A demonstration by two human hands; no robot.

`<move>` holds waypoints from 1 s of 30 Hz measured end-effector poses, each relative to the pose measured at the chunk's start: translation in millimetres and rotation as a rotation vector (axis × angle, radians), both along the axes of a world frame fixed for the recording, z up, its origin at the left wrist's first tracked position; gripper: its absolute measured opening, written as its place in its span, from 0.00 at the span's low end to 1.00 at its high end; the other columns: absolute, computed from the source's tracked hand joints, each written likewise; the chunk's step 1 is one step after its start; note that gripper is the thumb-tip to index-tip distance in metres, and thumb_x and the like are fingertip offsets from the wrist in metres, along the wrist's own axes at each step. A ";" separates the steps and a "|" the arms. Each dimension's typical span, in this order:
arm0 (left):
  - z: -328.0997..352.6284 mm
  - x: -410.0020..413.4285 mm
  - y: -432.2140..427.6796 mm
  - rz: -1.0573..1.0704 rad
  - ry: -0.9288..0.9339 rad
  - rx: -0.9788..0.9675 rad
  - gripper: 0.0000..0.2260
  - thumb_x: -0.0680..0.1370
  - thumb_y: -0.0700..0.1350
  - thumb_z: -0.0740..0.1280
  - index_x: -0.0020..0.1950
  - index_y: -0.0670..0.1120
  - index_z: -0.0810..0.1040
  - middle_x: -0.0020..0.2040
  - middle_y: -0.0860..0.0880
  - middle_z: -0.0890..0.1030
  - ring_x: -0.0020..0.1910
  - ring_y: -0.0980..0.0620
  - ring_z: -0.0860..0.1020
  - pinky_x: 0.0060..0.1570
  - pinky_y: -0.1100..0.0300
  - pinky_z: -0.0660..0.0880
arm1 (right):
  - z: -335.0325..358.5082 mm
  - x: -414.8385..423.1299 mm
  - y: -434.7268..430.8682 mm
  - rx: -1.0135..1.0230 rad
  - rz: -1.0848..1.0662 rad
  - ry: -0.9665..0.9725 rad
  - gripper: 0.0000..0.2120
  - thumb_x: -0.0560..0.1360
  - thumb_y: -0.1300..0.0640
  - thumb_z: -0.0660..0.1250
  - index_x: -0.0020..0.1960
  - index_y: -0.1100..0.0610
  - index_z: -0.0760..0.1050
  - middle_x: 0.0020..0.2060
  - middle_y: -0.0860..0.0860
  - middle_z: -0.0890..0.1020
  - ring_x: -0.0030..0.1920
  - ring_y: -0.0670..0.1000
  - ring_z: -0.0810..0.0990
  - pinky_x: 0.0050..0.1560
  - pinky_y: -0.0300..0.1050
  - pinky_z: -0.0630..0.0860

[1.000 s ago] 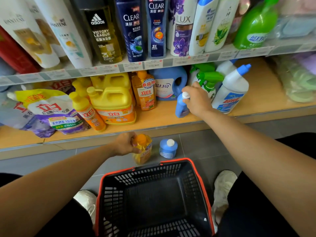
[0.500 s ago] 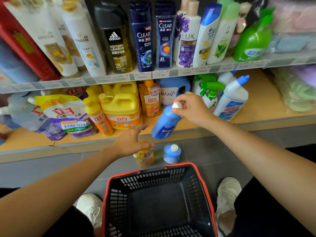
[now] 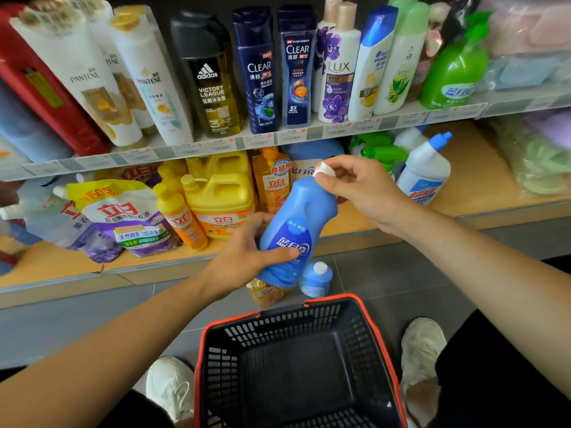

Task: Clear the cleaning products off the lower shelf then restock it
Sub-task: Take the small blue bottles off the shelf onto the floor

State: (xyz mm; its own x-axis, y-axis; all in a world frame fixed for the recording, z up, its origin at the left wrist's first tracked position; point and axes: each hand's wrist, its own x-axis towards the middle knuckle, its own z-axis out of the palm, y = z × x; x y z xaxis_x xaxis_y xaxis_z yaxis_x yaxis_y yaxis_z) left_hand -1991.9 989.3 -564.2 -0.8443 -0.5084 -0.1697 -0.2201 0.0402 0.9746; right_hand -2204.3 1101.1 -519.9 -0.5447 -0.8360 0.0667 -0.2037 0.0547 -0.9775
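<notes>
Blue bottle [image 3: 293, 236] is held tilted in the air, in front of the lower shelf's [image 3: 475, 177] front edge, over the floor [image 3: 401, 273]. Left hand [image 3: 247, 251] grips its body, with the thumb across the label. Right hand [image 3: 361, 186] pinches the white cap [image 3: 324, 171] on top.

Lower shelf has a wood top, showing bare toward the right end. Pouch [image 3: 123, 217] sits near the left end, yellow jug [image 3: 222, 205] mid-shelf, green sprayer [image 3: 383, 152] and white bottle [image 3: 423, 171] further right, toward the back.

Upper shelf [image 3: 309, 134] carries shampoo bottles, with price tags along its front edge.

Floor is grey tile. Small blue bottle [image 3: 316, 279] and orange bottle [image 3: 265, 293] stand side by side on it below the lower shelf's front edge, just past the basket's [image 3: 309, 304] far rim. Basket is black with a red rim and sits between two white shoes [image 3: 170, 387].
</notes>
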 end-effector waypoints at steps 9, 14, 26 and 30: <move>2.6 4.3 12.4 -0.036 0.010 0.388 0.27 0.71 0.44 0.75 0.68 0.40 0.73 0.61 0.39 0.83 0.58 0.41 0.83 0.59 0.47 0.80 | -5.6 19.4 4.3 -0.046 0.092 -0.461 0.16 0.74 0.48 0.71 0.60 0.52 0.80 0.50 0.50 0.84 0.51 0.49 0.83 0.49 0.48 0.81; 3.9 5.6 13.6 -0.103 0.059 0.563 0.31 0.70 0.49 0.78 0.71 0.42 0.74 0.65 0.38 0.80 0.60 0.42 0.81 0.61 0.47 0.78 | -5.0 25.4 9.1 -0.066 0.171 -0.460 0.26 0.70 0.57 0.75 0.67 0.57 0.75 0.56 0.53 0.85 0.57 0.53 0.83 0.56 0.49 0.81; 18.1 1.5 7.1 0.075 0.069 0.240 0.23 0.72 0.44 0.74 0.67 0.46 0.78 0.60 0.48 0.84 0.59 0.50 0.81 0.59 0.51 0.76 | -19.3 43.0 14.6 -0.068 0.142 -0.155 0.25 0.66 0.66 0.80 0.60 0.52 0.78 0.53 0.50 0.86 0.53 0.48 0.84 0.52 0.44 0.81; 35.8 6.0 -3.1 0.123 0.205 -0.054 0.20 0.74 0.44 0.72 0.66 0.48 0.78 0.57 0.50 0.83 0.56 0.50 0.81 0.55 0.58 0.79 | -20.8 41.3 15.5 0.062 0.169 0.237 0.29 0.66 0.61 0.82 0.64 0.51 0.77 0.55 0.46 0.84 0.56 0.47 0.82 0.57 0.50 0.80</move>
